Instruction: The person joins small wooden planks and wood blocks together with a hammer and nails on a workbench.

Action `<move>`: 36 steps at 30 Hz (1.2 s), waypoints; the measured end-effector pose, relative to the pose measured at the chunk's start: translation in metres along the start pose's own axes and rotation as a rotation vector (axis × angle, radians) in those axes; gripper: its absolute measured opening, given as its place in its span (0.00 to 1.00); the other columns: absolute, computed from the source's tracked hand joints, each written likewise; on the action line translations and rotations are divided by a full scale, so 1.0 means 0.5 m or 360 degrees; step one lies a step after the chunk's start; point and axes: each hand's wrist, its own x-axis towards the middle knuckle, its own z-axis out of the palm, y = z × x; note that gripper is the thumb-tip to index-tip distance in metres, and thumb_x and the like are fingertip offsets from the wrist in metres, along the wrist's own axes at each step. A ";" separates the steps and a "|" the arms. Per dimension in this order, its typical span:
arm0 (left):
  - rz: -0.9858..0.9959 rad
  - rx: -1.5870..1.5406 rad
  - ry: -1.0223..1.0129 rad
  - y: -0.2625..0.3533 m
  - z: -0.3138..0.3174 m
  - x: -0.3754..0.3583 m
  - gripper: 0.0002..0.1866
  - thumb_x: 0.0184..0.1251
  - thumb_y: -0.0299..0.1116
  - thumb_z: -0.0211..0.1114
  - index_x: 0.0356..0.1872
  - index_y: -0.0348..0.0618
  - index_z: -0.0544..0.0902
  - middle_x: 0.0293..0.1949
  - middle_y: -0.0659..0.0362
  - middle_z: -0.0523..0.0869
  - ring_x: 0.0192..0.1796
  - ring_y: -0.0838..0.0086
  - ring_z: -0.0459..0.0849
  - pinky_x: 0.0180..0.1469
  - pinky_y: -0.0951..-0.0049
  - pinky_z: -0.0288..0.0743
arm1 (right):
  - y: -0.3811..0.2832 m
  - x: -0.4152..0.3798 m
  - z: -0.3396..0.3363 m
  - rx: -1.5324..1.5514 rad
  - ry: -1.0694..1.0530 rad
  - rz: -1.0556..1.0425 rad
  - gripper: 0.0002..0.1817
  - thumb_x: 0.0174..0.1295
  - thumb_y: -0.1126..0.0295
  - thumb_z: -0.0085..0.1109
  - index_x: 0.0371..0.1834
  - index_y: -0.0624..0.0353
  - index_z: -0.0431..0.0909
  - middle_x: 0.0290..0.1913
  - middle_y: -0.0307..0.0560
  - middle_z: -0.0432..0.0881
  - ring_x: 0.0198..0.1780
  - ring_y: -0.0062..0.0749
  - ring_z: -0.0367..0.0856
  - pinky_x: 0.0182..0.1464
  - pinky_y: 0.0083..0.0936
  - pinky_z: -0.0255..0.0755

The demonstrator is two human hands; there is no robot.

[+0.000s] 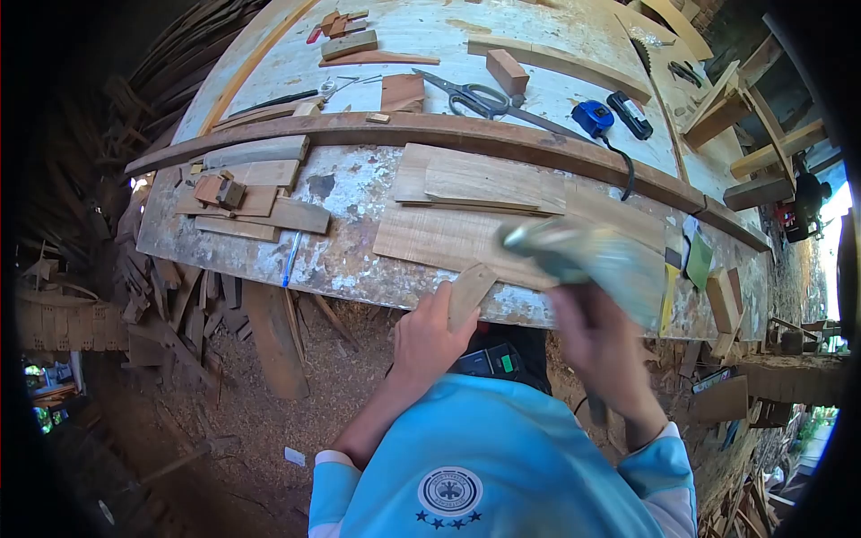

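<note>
Wood piece [471, 294]: small, flat, pale brown, at near edge of bench [350, 269]
Left hand [430, 334]: clamped on wood piece
Right hand [599, 345]: gripping blurred greenish object [578, 255]
Bench: worn, paint-flecked
Floor [336, 386]: dusty, scrap-strewn

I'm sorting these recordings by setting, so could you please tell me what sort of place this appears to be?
Probably a woodworking shop: cut boards and a blue tape measure lie on a worn workbench, with scrap wood piled below.
</note>
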 end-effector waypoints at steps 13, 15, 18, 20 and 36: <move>0.0061 -0.0169 0.0099 0.009 -0.024 0.012 0.20 0.55 0.41 0.67 0.44 0.38 0.79 0.28 0.48 0.82 0.30 0.52 0.82 0.33 0.58 0.76 | 0.061 0.041 -0.095 0.0835 0.0164 0.0647 0.27 0.64 0.67 0.54 0.64 0.59 0.55 0.23 0.41 0.73 0.19 0.21 0.73 0.18 0.18 0.68; -0.0061 -0.0623 0.0002 0.007 -0.026 0.024 0.18 0.56 0.38 0.67 0.44 0.37 0.79 0.28 0.48 0.81 0.31 0.52 0.82 0.35 0.60 0.75 | 0.113 0.048 -0.110 0.1156 0.0142 0.0733 0.28 0.64 0.67 0.55 0.64 0.59 0.55 0.23 0.42 0.73 0.18 0.22 0.73 0.17 0.18 0.67; 0.0050 -0.0663 0.0005 0.031 -0.030 0.052 0.14 0.58 0.32 0.65 0.43 0.37 0.79 0.32 0.48 0.80 0.34 0.54 0.81 0.37 0.62 0.74 | 0.188 0.037 -0.107 0.1504 0.0168 0.1136 0.23 0.64 0.66 0.54 0.60 0.61 0.63 0.24 0.44 0.75 0.22 0.23 0.75 0.20 0.16 0.69; 0.0231 -0.0531 0.0116 0.047 -0.028 0.082 0.13 0.57 0.29 0.65 0.43 0.38 0.79 0.35 0.49 0.80 0.36 0.54 0.80 0.38 0.63 0.74 | 0.240 0.018 -0.102 0.1617 0.0137 0.1140 0.22 0.66 0.63 0.49 0.59 0.65 0.65 0.28 0.50 0.77 0.24 0.23 0.76 0.23 0.14 0.72; 0.0744 0.0120 -0.0021 0.022 0.030 0.137 0.21 0.58 0.39 0.65 0.54 0.49 0.79 0.49 0.55 0.77 0.53 0.57 0.72 0.57 0.58 0.63 | 0.306 -0.212 -0.081 0.2636 0.0836 -0.0133 0.55 0.53 0.23 0.34 0.64 0.68 0.61 0.71 0.74 0.40 0.55 0.75 0.67 0.47 0.41 0.80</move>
